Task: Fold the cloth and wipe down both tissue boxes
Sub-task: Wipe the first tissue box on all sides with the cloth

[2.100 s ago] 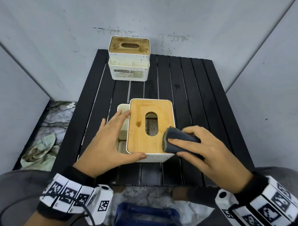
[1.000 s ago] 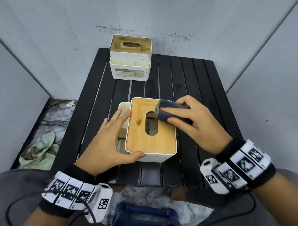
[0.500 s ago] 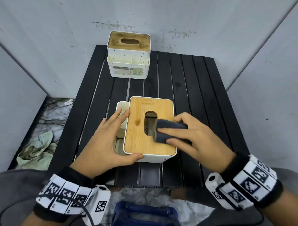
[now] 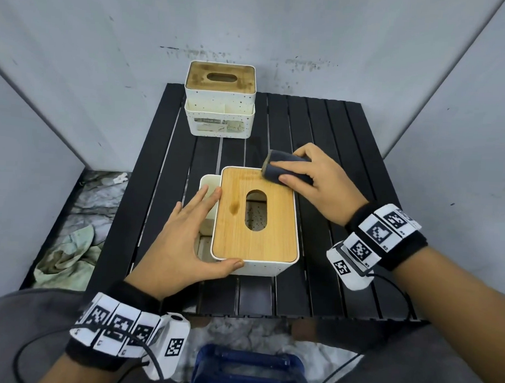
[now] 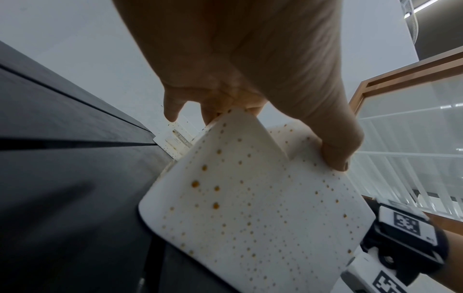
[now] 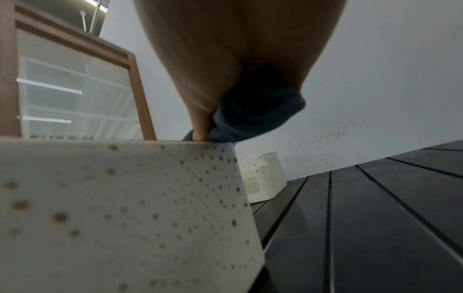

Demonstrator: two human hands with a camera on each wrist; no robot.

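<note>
Pale, crumpled fabric is lying on the floor at the far left, beside the black slatted table. Moving right, the left hand is bracing the near tissue box: its fingers are lying straight and close together along the left edge of the bamboo lid, over the box's open side compartment, while the thumb is pressing against the white front wall just under the lid. In the left wrist view that hand is showing the thumb tip set on the speckled white wall of the same box, with the other fingertips resting over the compartment's rim. The near tissue box is standing in the middle of the table, its lid's oval slot facing up. Behind it, well apart at the table's back edge, the far tissue box is standing against the grey wall, its wooden top looking darker and stained. Further right, the right hand is gripping the folded dark cloth, fingers curled over its top and the thumb pinching it from below, and is pressing it onto the lid's far right corner. The right wrist view is showing the cloth bunched under the hand at the box's upper edge. A blue container is sitting below the table's near edge.
</note>
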